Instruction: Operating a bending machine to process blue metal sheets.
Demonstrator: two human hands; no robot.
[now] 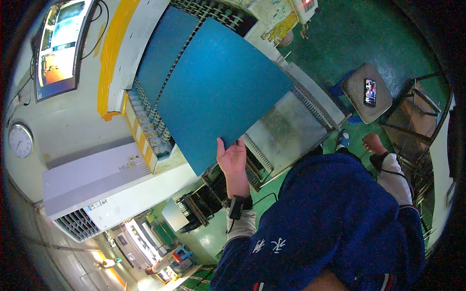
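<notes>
A large flat blue sheet (pixel 223 92) lies slanted across the roller machine, its near corner reaching past the machine's edge. At that near edge is my left hand (pixel 233 159), palm turned up, the thumb along the sheet's face and the other fingers partly hidden by it. A second blue sheet (pixel 167 46) rests farther in, among the rows of rollers (pixel 154 116). My right hand (pixel 374 144) hangs off to the right, away from the sheets, with its fingers curled in and nothing visible in them.
Beside the machine's rollers is a flat metal table (pixel 289 128). A stool (pixel 380 104) with a lit phone (pixel 370 92) stands at right, near a metal-framed rack (pixel 412 116). A monitor (pixel 63 48), a wall clock (pixel 21 139) and a white air-conditioning unit (pixel 97 179) are at left.
</notes>
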